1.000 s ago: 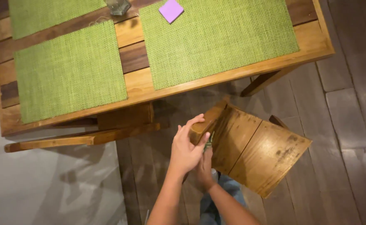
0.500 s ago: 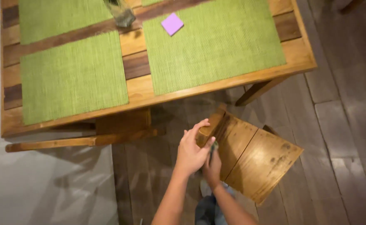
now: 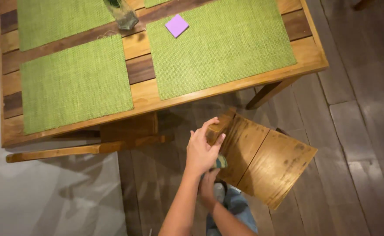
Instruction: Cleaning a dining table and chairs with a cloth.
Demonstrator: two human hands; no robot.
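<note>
Gripping wooden chair [image 3: 262, 159] backrest, left hand [image 3: 203, 150].

Warm indoor light, soft floor shadows, slight blur

Left hand [image 3: 203, 149], centre of the frame, fingers curled in a grip. Right hand [image 3: 208, 187] directly below it, partly hidden, forearms entering from the bottom edge.

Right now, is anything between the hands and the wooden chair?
No. The left hand already grips the top edge of the wooden chair. The right hand sits just below it, holding a small dark-green thing against the chair.
</note>
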